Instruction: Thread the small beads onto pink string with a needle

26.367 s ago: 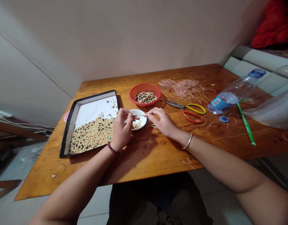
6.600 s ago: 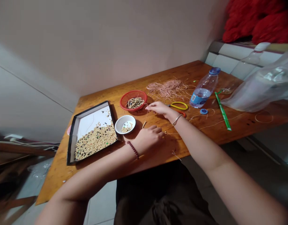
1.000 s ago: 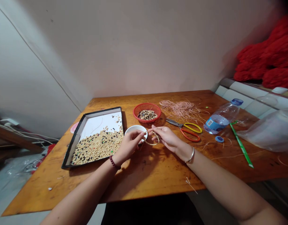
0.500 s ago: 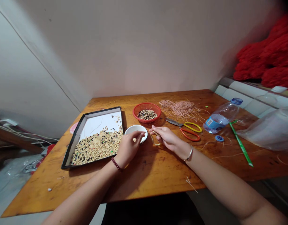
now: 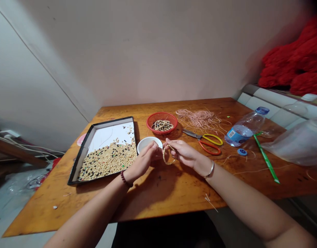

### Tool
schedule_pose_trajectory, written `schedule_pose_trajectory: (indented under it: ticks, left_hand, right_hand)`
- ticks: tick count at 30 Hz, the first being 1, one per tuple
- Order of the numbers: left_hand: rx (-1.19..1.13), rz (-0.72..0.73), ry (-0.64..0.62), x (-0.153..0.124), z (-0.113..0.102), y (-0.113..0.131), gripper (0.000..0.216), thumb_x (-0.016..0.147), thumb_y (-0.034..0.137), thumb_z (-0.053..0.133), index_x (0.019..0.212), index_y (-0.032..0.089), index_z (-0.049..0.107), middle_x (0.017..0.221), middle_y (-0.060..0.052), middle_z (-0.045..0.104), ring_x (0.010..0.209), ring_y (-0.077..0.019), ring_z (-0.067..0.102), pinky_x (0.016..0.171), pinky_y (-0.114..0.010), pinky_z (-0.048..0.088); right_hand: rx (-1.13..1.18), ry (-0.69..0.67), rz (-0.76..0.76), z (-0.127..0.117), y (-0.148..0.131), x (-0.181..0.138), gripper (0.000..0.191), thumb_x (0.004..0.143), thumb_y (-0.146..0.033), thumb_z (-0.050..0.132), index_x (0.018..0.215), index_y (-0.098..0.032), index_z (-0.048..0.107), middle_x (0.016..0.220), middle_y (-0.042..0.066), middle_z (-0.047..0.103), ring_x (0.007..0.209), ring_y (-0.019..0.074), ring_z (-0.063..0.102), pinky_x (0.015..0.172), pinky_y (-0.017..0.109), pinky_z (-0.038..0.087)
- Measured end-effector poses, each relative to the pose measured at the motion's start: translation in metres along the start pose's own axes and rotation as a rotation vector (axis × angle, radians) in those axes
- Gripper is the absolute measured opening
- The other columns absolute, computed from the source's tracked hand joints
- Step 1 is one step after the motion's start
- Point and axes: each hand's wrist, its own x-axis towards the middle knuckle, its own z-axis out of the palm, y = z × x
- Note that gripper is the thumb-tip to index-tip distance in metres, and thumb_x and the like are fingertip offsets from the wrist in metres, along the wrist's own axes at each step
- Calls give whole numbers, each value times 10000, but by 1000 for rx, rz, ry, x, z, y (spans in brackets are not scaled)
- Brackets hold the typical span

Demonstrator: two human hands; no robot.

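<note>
- Right hand (image 5: 185, 153), head view: one, clamped on the bead strand, thumb and fingers together.
- Left hand (image 5: 142, 161): one, near the bowl; cannot tell whether its fingertips are apart or together.
- Bead strand (image 5: 164, 158): one, pale, hanging in a curve from the right hand, between the two hands, above the near-middle of the table (image 5: 173, 193).
- White bowl (image 5: 145, 140): one, just beyond the left hand, partly covered by it.
- Tray (image 5: 72, 172): one, black-rimmed, at the left; loose beads (image 5: 109, 158), too many to count, mainly fill its near part.
- Red basket (image 5: 149, 125): one, far middle, containing several beaded strands (image 5: 162, 126); exact count cannot be told.
- Scissors (image 5: 199, 137): one pair, right of the basket, one yellow handle and one orange, blades toward the far left.
- Pink cord (image 5: 198, 117): one tangled heap, far side, right of the basket.
- Bottles: two, right; one blue-labelled (image 5: 238, 134), one white-capped (image 5: 292, 109) behind the plastic bag (image 5: 297, 144).
- Blue cap (image 5: 242, 152): one, lying near the labelled bottle.
- Green strip (image 5: 267, 160): one, farther right.
</note>
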Motion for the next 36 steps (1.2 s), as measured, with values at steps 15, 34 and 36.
schedule_pose_trajectory:
  ticks: [15, 34, 36]
  left_hand:
    - [-515, -315, -4, 9, -2, 8, 174, 817, 284, 567, 770, 169, 446, 932, -78, 669, 846, -178, 674, 769, -287, 533]
    - [204, 78, 260, -1, 4, 8, 318, 881, 499, 495, 843, 184, 508, 985, -69, 671, 848, -177, 651, 670, -266, 517]
    - [339, 130, 308, 0, 2, 8, 328, 895, 495, 476, 857, 178, 553, 953, -66, 668, 788, -163, 640, 616, -239, 493]
  right_hand:
    - [110, -18, 4, -7, 4, 5, 199, 853, -320, 635, 798, -134, 680, 759, 58, 711, 578, 87, 614, 562, 195, 517]
    - [-401, 444, -597, -14, 3, 12, 419, 779, -577, 606, 750, -176, 721, 798, 85, 707, 744, 186, 624, 741, 319, 488]
    - [-311, 469, -608, -16, 1, 12, 426, 789, -583, 588, 739, -178, 709, 824, 91, 709, 788, 193, 632, 774, 328, 486]
